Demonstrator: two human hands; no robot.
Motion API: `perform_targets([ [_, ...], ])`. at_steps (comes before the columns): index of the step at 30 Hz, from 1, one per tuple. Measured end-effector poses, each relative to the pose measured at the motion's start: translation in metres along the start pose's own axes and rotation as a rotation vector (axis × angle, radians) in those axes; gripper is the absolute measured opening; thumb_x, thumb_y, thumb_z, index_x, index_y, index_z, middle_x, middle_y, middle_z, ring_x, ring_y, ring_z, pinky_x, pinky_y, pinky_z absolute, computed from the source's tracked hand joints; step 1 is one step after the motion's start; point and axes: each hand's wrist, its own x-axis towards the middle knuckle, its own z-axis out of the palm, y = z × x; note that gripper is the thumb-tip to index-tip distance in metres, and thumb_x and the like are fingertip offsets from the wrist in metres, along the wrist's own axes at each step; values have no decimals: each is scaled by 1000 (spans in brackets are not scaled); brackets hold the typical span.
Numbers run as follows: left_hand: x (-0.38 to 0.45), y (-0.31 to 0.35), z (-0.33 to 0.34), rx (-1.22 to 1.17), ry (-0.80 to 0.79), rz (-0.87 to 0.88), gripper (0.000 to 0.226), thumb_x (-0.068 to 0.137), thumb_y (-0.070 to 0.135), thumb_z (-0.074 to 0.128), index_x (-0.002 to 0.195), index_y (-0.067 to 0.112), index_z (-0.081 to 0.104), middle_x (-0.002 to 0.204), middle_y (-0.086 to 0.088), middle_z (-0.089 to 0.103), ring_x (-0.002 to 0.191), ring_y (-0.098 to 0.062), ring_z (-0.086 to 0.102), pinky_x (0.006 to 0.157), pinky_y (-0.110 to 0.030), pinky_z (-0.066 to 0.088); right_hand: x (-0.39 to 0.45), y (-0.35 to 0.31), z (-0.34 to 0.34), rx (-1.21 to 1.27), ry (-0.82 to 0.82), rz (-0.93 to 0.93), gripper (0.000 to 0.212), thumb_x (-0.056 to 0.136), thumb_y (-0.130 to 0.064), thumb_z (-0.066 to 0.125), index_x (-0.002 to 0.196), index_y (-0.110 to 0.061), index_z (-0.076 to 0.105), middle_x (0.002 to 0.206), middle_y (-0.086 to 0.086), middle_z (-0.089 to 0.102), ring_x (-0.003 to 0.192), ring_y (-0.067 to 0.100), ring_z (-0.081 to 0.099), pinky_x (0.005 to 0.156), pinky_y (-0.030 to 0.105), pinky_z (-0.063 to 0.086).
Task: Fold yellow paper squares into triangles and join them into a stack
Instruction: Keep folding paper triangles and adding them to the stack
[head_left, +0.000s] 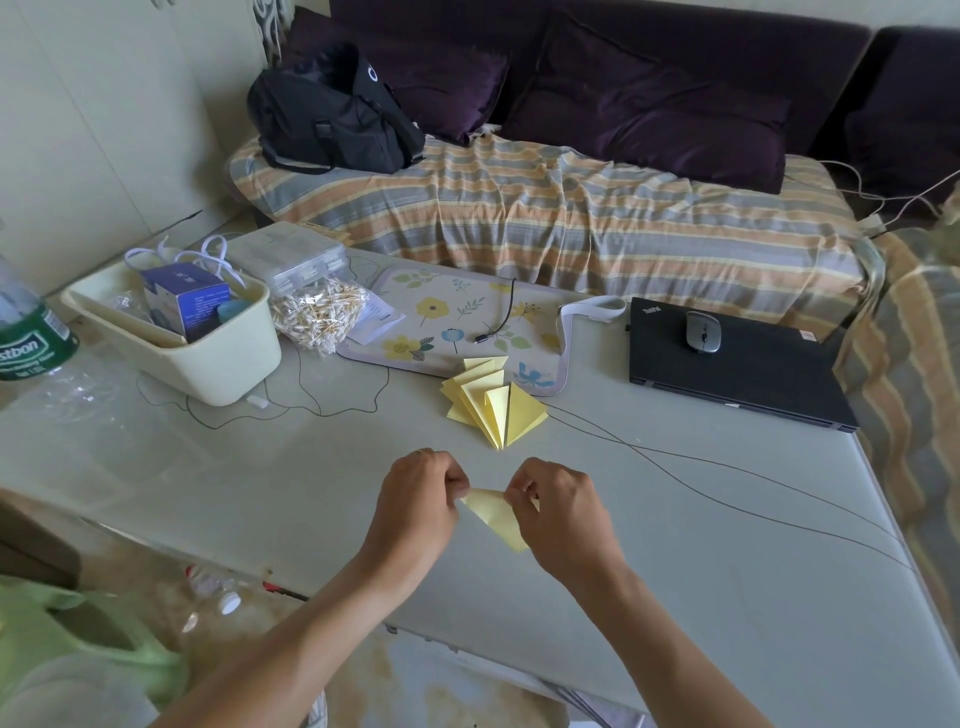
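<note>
- Near the table's front edge, middle: left hand and right hand both pinch one yellow paper piece, fingers curled tight on it, held just above the table.
- Left pinches the upper-left tip, right pinches the upper-right side; paper partly folded, pointed lower end aimed down-right, toward the front edge. Exact fold state unclear, fingers cover the top.
- Paper thin, matte, pale yellow, crisp edges; likely creases easily.
- Key relation: stack of folded triangles lies straight ahead of the hands, toward the table's far edge, near but apart. Fanned out, tips meeting at the near end, long axis running away from the person. Right hand slightly nearer to it.
- Judgement: fold in progress; the piece then needs to go forward to join the fan's near point.
- Farther out: floral mat touching the stack's far side, black laptop with mouse toward the right edge, cream bin and bag of cotton swabs toward the left, thin dark cable crossing the smooth glossy grey-white top.
</note>
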Motion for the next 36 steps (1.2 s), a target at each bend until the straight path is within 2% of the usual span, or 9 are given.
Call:
perform_targets([
  [5,-1,-4,-2,20,12,-70,33,79,-13,54,80,14,73,85,4,71,81,-13,65,63,-18,40,6,11,-8,5,18,74,9,96,-19,61,91,-17,69,87,0,68,77,23,62,64,35,53],
  [11,-1,-1,-4,-4,39,-74,25,86,-5,61,79,16,73,82,5,70,81,-15,65,67,-25,44,2,6,-5,-48,-64,71,14,93,-15,56,86,-20,67,84,-4,68,77,20,64,62,34,54],
  [15,-1,2,-3,72,51,88,22,86,2,64,80,22,70,82,9,57,81,-15,59,73,-33,49,-2,7,-4,-144,-225,58,17,93,-25,55,107,-21,64,106,-1,68,98,23,65,82,33,53],
  [20,-3,0,0,85,-83,132,16,91,6,65,88,21,70,83,12,61,79,-9,59,62,-17,39,-4,1,-5,-137,-268,-32,26,96,-33,58,122,-30,61,118,-8,64,113,15,58,97,35,41],
  [25,0,4,-1,-110,-88,19,9,94,10,68,94,20,68,82,12,67,73,-2,62,59,-8,42,-2,-1,-7,-34,-241,45,13,94,-32,63,98,-27,74,98,-10,67,98,14,62,92,33,45],
  [27,2,3,-2,-199,-89,-56,13,95,13,68,103,22,63,86,7,67,77,-4,63,60,-9,44,0,-1,-8,122,-240,102,11,92,-30,67,91,-23,76,90,-11,69,88,9,63,80,20,49],
  [30,3,1,0,-342,-122,-201,19,93,19,71,107,24,60,92,2,70,83,-12,67,71,-20,53,1,-3,-9,204,-220,118,13,91,-27,69,91,-16,76,86,-4,69,73,0,57,54,7,39],
  [33,2,0,2,-497,-112,-287,10,90,17,74,96,21,68,90,1,75,84,-17,72,85,-43,61,1,-2,-7,212,-217,110,14,94,-28,68,94,-16,75,81,-8,65,69,-3,54,52,6,38],
  [36,1,2,-1,-493,-70,-254,5,87,17,78,84,18,73,77,2,75,70,-14,69,78,-38,61,-1,-2,-4,233,-224,91,12,94,-26,69,94,-15,74,78,-13,63,68,-5,55,54,3,39],
])
